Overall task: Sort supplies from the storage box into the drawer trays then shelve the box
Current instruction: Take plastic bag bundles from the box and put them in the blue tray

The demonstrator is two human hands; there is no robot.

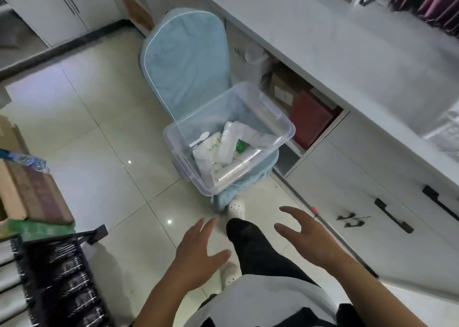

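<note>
At the far left, boxes (32,192) and a dark wrapped rack (62,277) stood on the tiled floor (82,137). The left hand (198,249) hung over the floor with fingers spread, holding nothing. Just right of it were a dark trouser leg (250,247) and a white shoe (237,208). Beyond them, the clear box (283,125) sat open on the seat of a blue-covered chair (183,60); inside lay white packets (223,145), a plastic spoon (200,139) and something green (240,146). The right hand (310,237) was also empty, fingers spread and curled, well short of the box. Right of the chair ran a white surface (335,40), with an open shelf (305,113) of red and brown items below it and drawers with black handles (393,216).
</note>
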